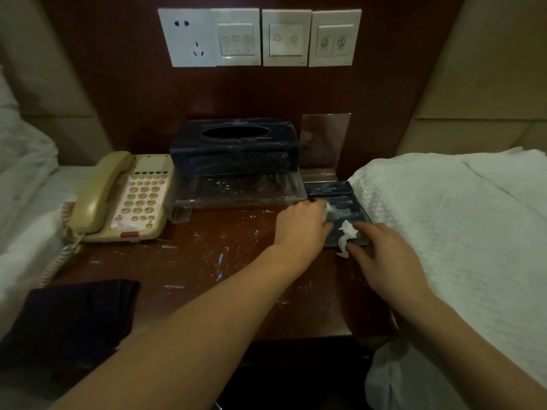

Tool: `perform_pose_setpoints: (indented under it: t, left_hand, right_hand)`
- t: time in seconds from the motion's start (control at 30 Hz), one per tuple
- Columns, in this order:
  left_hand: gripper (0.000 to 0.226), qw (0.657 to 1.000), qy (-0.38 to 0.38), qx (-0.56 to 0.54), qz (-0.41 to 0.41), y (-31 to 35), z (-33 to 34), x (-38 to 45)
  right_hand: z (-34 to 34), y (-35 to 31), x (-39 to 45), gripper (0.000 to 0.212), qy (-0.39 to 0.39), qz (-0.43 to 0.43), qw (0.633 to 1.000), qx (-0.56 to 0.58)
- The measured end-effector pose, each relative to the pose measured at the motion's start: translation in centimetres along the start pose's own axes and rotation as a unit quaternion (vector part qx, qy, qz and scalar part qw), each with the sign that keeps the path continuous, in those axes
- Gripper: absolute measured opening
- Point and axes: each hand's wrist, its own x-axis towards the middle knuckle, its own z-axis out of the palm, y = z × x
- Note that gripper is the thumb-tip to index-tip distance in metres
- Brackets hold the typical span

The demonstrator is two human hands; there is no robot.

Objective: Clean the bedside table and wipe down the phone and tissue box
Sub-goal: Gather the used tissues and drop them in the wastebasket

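1. We face a dark wood wall panel [118, 84] between two beds.
2. Our bedside table [207, 261] is paint-flecked; phone [124, 196] left, tissue box [233, 149] behind.
3. Our left hand [302, 229] and right hand [387, 261] each pinch white tissue scraps over a small tray [340, 199].

Head camera, looking down, close over bedside table [207, 261].

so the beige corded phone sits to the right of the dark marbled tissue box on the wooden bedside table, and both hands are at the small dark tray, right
Not quite. The head view shows the beige corded phone left of the dark marbled tissue box, not right. The rest holds: both the left hand and right hand are at the small dark tray on the wooden bedside table.
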Motion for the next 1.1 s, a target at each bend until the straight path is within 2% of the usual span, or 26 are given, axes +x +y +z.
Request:
perform_pose_setpoints:
  t: [0.1, 0.2, 0.27, 0.37, 0.43, 0.63, 0.77, 0.83, 0.93, 1.1]
  left_hand:
    - [0.037, 1.0, -0.014, 0.027, 0.005, 0.0, 0.8, -0.1]
    - [0.029, 1.0, -0.022, 0.009, 0.004, -0.7, 1.4, 0.0]
    - [0.029, 0.999, -0.024, -0.026, 0.002, -1.1, 1.6, -0.1]
    - [0.043, 0.996, -0.026, -0.081, -0.014, -1.7, 1.3, -0.4]
    - [0.039, 0.994, -0.027, -0.099, -0.031, -2.5, 0.8, -0.9]
    - [0.03, 0.994, 0.003, -0.088, -0.066, -5.6, -1.0, -3.0]
    - [0.026, 0.989, -0.074, -0.124, -0.039, -5.0, -0.9, -4.1]
    - [0.029, 0.991, -0.094, -0.095, -0.028, -4.4, -0.5, -4.3]
    - [0.034, 0.995, -0.081, -0.049, -0.011, -3.8, -0.3, -4.3]
    - [0.019, 0.997, -0.067, -0.027, -0.004, -3.3, -0.1, -4.7]
  right_hand:
    - [0.4, 0.4, 0.5, 0.043, -0.015, 0.008, 1.0, -0.012]
    - [0.8, 0.4, 0.8, 0.04, -0.018, 0.003, 1.0, -0.024]
    - [1.1, 0.3, 0.8, 0.032, -0.017, -0.007, 0.999, -0.032]
    - [1.3, 0.2, 0.7, 0.014, -0.01, -0.032, 0.999, -0.024]
    - [1.2, 0.3, 0.6, 0.007, -0.007, -0.041, 0.999, -0.019]
    - [0.9, 0.3, -0.2, 0.01, 0.031, -0.039, 0.999, 0.006]
    - [1.0, -0.3, -1.0, 0.008, 0.025, -0.045, 0.999, 0.014]
    - [0.9, -0.6, -1.4, 0.008, 0.019, -0.052, 0.998, 0.015]
    - [0.5, -0.8, -1.8, 0.007, 0.02, -0.056, 0.998, 0.018]
    - [0.5, -0.8, -2.6, 0.007, 0.014, -0.048, 0.999, 0.017]
